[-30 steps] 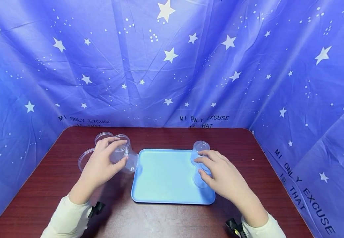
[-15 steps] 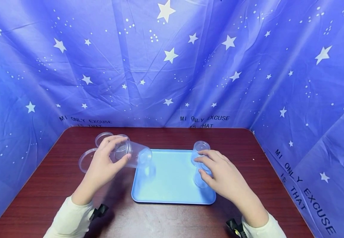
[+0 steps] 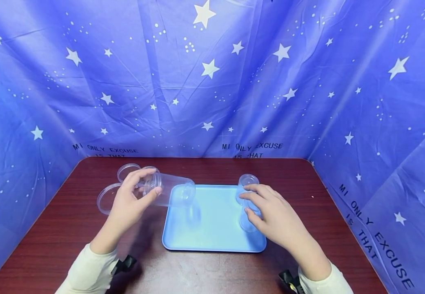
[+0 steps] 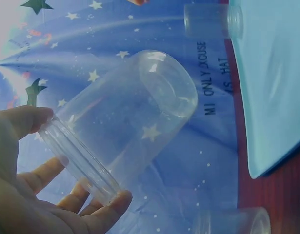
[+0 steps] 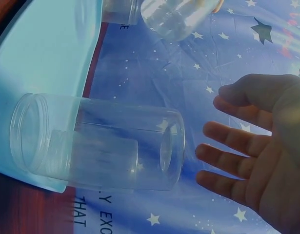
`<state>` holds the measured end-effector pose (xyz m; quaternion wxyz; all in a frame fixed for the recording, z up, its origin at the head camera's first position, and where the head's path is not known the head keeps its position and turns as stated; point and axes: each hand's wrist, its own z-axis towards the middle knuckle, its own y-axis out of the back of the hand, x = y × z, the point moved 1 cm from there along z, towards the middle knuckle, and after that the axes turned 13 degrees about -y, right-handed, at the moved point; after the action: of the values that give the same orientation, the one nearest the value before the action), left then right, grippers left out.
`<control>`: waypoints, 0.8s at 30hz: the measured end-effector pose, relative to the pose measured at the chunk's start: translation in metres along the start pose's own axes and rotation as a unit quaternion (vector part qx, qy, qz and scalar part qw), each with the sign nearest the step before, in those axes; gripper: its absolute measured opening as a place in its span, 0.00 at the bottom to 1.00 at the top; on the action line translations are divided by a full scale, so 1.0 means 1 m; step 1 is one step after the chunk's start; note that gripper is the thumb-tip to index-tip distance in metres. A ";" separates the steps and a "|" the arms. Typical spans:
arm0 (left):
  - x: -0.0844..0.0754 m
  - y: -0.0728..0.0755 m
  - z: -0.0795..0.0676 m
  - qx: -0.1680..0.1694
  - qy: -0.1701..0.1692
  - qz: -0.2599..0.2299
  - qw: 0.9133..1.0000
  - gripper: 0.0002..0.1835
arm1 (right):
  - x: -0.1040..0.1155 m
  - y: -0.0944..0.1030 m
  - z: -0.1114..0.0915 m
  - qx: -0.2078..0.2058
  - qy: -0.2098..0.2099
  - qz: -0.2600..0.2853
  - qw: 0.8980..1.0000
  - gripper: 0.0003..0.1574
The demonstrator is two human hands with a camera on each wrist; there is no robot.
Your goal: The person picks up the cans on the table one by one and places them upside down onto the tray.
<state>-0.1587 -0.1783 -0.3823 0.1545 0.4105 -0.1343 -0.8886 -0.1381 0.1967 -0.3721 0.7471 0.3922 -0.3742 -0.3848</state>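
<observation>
My left hand grips a clear plastic jar by its threaded mouth end. The jar is tilted on its side, its base pointing right over the left part of the blue tray. In the left wrist view, thumb and fingertips are spread round the threaded rim. On the tray's right side, a clear jar stands mouth down, with another clear jar behind it. Above the nearer jar hovers my right hand, fingers loosely bent. A gap separates them from the jar's base in the right wrist view.
Round clear rims show on the brown table left of the tray, partly behind the left hand. A blue star-printed curtain encloses the table at the back and sides.
My left hand has tipped the jar from slanting downward to nearly sideways, swinging its base right and up over the tray. The right hand stays almost still.
</observation>
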 end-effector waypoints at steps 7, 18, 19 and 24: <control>0.000 -0.006 -0.001 -0.007 0.034 -0.078 0.996 0.26 | 0.000 0.000 0.000 -0.014 0.008 0.006 1.000 0.23; -0.003 -0.012 -0.002 -0.004 0.077 -0.097 0.992 0.24 | 0.001 0.002 0.000 -0.025 0.012 0.015 1.000 0.24; -0.003 -0.013 -0.002 -0.004 0.080 -0.099 0.992 0.24 | 0.001 0.002 0.000 -0.024 0.011 0.014 1.000 0.24; -0.004 -0.017 -0.002 -0.004 0.082 -0.130 0.988 0.23 | 0.003 0.003 0.000 -0.026 0.013 0.018 0.999 0.25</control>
<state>-0.1572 -0.1618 -0.3873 0.0495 0.4952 -0.0630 -0.8651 -0.1360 0.1957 -0.3688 0.7682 0.3712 -0.3615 -0.3760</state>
